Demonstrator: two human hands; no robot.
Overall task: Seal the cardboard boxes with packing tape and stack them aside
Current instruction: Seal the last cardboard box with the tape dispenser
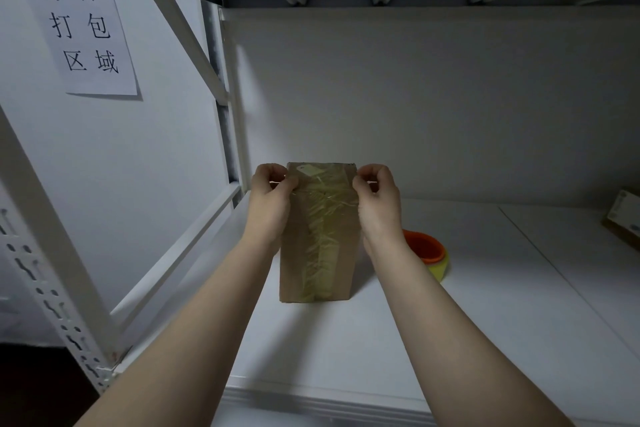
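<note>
Tall brown cardboard box (317,236) with wrinkled yellowish tape, closed, contents hidden, centre frame on white shelf (485,305), left hand (272,199) and right hand (377,199) pinching its upper edges, orange-cored yellow tape roll (431,255) right behind.

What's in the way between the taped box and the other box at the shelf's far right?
The tape roll lies on the shelf just right of the taped box, on that path. Beyond it nothing visible stands before the other box. The left hand and right hand grip the taped box's top.
</note>
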